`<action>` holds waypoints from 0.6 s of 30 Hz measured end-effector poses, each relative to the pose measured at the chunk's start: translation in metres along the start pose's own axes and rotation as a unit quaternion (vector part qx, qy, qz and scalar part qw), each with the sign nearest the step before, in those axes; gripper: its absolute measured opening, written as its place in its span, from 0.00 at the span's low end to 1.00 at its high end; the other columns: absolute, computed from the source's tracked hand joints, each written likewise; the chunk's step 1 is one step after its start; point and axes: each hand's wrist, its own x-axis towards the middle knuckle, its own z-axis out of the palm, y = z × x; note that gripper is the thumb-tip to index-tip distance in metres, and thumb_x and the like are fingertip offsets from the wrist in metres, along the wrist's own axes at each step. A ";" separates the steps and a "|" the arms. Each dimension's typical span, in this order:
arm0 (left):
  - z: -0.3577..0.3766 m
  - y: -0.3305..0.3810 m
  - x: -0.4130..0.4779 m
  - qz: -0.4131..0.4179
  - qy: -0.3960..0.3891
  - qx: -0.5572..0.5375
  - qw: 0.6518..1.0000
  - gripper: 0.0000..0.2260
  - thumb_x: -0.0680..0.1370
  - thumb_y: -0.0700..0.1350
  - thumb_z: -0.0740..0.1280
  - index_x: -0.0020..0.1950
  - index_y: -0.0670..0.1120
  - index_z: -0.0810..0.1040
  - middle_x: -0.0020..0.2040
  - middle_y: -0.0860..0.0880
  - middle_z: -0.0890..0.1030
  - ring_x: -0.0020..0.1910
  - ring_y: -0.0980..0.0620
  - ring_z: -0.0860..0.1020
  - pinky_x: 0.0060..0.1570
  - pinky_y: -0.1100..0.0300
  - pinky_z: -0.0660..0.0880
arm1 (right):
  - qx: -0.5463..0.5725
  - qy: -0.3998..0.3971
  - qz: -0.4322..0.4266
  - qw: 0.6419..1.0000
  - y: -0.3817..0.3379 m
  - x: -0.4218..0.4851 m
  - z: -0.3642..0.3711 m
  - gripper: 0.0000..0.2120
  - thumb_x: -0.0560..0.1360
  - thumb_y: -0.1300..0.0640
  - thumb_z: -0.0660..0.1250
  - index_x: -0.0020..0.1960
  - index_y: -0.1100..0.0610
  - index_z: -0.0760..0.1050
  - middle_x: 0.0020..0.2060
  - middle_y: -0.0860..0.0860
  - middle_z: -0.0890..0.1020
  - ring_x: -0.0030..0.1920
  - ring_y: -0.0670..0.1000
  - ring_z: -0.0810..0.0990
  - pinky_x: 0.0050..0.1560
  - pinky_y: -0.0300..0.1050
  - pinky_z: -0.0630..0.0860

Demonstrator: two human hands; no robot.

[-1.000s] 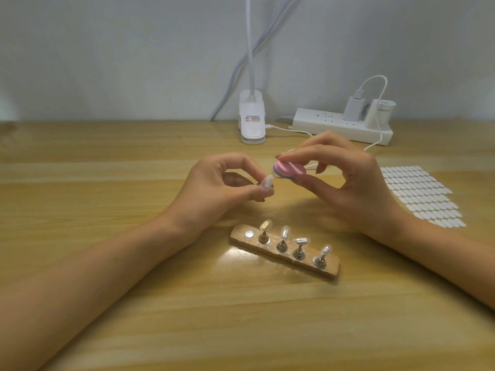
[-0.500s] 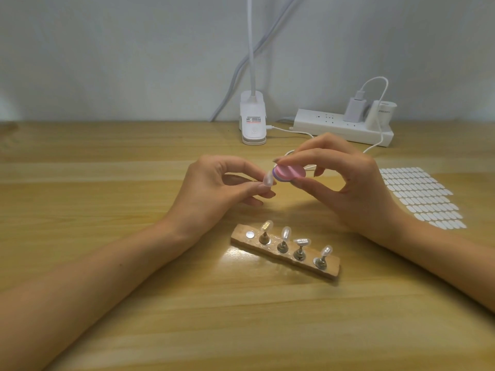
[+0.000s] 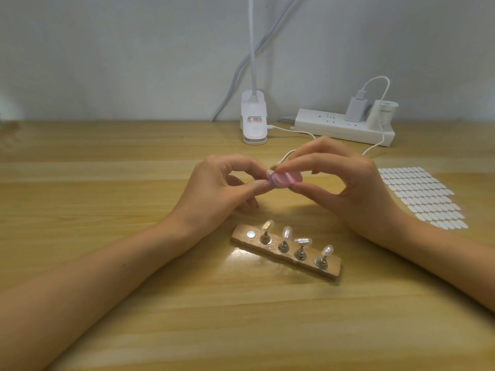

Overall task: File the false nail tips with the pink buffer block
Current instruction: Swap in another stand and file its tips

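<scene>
Your left hand [image 3: 214,188] is raised just behind the wooden stand [image 3: 332,269], its fingers [image 3: 241,162] curled so that thumb and forefinger pinch one false nail tip [image 3: 270,172] between them. Your right hand [image 3: 348,188] is raised behind the stand's right end. Its fingers [image 3: 308,159] are closed round the pink buffer block [image 3: 285,179], forefinger on top and thumb beneath. The block's left edge touches the pinched tip, and both are held in the air behind the stand, off the counter [image 3: 241,330].

The stand itself lies aslant on the counter. Four more nail tips [image 3: 287,232] stand on it on small metal posts, and a bare round metal disc [image 3: 251,234] shows at its left end. To the right of the stand and a little behind it lies a sheet of white oval tabs [image 3: 423,196]. Far behind the stand, against the wall, are a white power strip [image 3: 342,127] and a white lamp clip [image 3: 254,121].
</scene>
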 end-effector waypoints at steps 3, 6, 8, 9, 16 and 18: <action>0.001 0.000 0.000 0.013 0.004 0.016 1.000 0.02 0.73 0.41 0.77 0.44 0.44 0.87 0.36 0.57 0.84 0.25 0.58 0.75 0.31 0.67 0.71 | -0.002 0.010 -0.002 1.000 0.000 0.000 0.000 0.12 0.74 0.63 0.73 0.58 0.60 0.82 0.49 0.57 0.81 0.50 0.53 0.81 0.51 0.49 0.79; 0.000 0.000 0.000 0.023 0.012 0.036 0.999 0.02 0.73 0.42 0.78 0.44 0.44 0.87 0.40 0.52 0.86 0.25 0.60 0.70 0.30 0.68 0.67 | -0.007 -0.003 -0.022 1.000 -0.001 0.000 0.001 0.12 0.74 0.64 0.73 0.57 0.61 0.82 0.49 0.57 0.81 0.49 0.54 0.82 0.51 0.48 0.79; 0.000 0.000 0.000 0.035 0.016 0.049 0.998 0.02 0.73 0.41 0.78 0.44 0.44 0.88 0.41 0.51 0.86 0.25 0.61 0.71 0.30 0.70 0.66 | -0.007 0.017 0.003 1.000 0.000 0.001 0.000 0.13 0.74 0.64 0.73 0.58 0.59 0.82 0.49 0.57 0.82 0.50 0.54 0.81 0.50 0.48 0.78; 0.000 0.000 0.000 0.043 0.015 0.056 0.997 0.03 0.73 0.41 0.77 0.44 0.43 0.88 0.41 0.51 0.86 0.25 0.61 0.71 0.31 0.71 0.65 | -0.008 0.016 0.003 1.000 0.000 0.001 0.000 0.13 0.74 0.63 0.73 0.58 0.58 0.82 0.49 0.57 0.82 0.49 0.54 0.81 0.49 0.47 0.78; 0.001 -0.002 0.000 0.066 0.001 0.076 0.995 0.04 0.73 0.46 0.77 0.45 0.47 0.88 0.41 0.54 0.86 0.25 0.60 0.69 0.30 0.72 0.64 | 0.003 0.009 -0.005 1.000 0.000 0.001 0.001 0.12 0.75 0.63 0.72 0.59 0.61 0.82 0.48 0.58 0.81 0.49 0.55 0.81 0.51 0.50 0.79; 0.001 -0.001 -0.001 0.069 -0.001 0.073 0.995 0.07 0.72 0.49 0.76 0.45 0.47 0.88 0.39 0.56 0.84 0.25 0.61 0.68 0.30 0.71 0.63 | 0.001 -0.015 -0.035 0.999 -0.001 0.000 0.001 0.11 0.75 0.64 0.72 0.58 0.61 0.82 0.48 0.58 0.81 0.48 0.55 0.81 0.52 0.49 0.79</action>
